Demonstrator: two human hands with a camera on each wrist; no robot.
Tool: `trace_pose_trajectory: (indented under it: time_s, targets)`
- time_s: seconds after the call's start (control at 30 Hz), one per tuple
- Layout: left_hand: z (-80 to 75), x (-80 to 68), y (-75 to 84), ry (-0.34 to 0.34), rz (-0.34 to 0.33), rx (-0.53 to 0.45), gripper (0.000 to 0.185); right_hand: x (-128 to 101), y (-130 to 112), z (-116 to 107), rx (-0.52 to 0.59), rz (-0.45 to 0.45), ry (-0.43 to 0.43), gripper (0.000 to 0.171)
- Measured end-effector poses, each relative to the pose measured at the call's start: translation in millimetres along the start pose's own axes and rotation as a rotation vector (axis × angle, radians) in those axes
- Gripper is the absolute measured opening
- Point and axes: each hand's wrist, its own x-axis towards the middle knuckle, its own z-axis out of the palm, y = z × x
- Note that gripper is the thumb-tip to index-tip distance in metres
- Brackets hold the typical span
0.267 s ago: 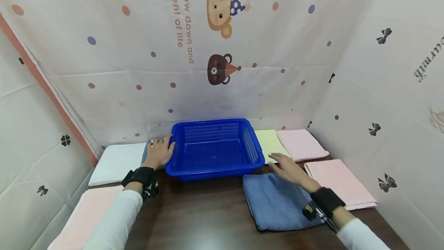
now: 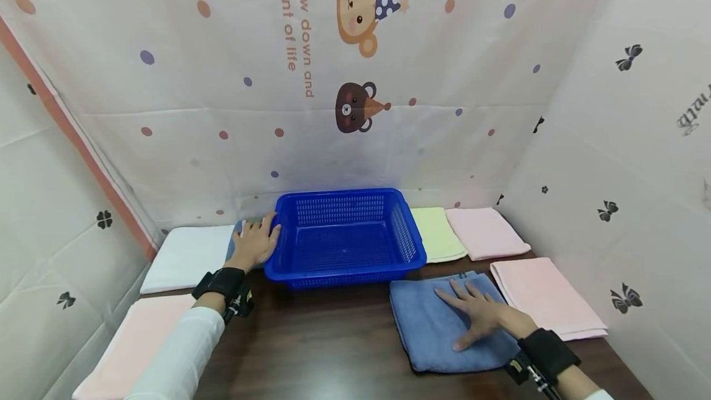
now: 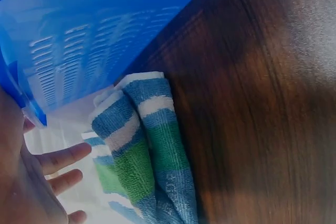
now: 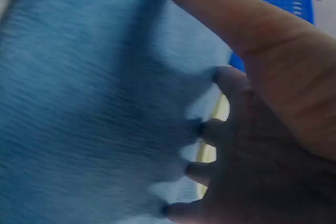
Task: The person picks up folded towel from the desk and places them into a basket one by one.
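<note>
On the dark wooden bench (image 2: 311, 338), the blue slotted plastic basket (image 2: 344, 236) looks rigid and light; the left hand (image 2: 257, 242) rests flat-fingered against its rim. The folded blue terry towel (image 2: 439, 326), soft and floppy, lies under the flat, spread right hand (image 2: 479, 315); best pinched at an edge.

**White sleeves, black wrist straps**

Two bare hands, left hand (image 2: 254, 244) and right hand (image 2: 480, 314), no rings or gloves visible. Long white sleeves (image 2: 179, 350) down to the wrists. Wide black straps (image 2: 220, 281) around each wrist, matte and snug. Small dark fittings with pale metal parts attached beside the straps (image 2: 240, 306).
</note>
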Motion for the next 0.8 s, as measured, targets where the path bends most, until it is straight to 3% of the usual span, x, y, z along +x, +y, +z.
trace_pose_trajectory:
  time_s: [0.07, 0.17, 0.3, 0.47, 0.6, 0.7, 0.8]
  targets:
    - [-0.1, -0.3, 0.6, -0.018, -0.008, 0.006, 0.056, -3, -1, 5, 0.033, 0.022, -0.037, 0.107]
    - [1.0, 0.7, 0.4, -0.04, -0.009, 0.013, 0.058, -5, -4, 13, 0.047, 0.005, -0.023, 0.106]
    - [0.2, 1.7, -3.1, -0.02, -0.006, 0.021, 0.058, 2, -17, 22, 0.055, 0.005, -0.048, 0.106]
    - [-4.3, 3.1, -6.5, 0.032, -0.008, 0.041, 0.057, 24, -49, 38, 0.004, 0.004, -0.113, 0.108]
    - [-5.8, 3.8, -4.7, 0.059, -0.001, 0.042, 0.058, 33, -89, 42, -0.048, 0.0, -0.132, 0.11]
    - [-8.7, -2.9, -2.4, 0.129, 0.028, -0.003, 0.058, 29, -116, 41, -0.06, -0.046, -0.045, 0.1]
    - [-18.0, -27.3, 0.7, 0.23, 0.123, -0.052, 0.051, 15, -119, 42, -0.051, -0.127, 0.157, 0.084]
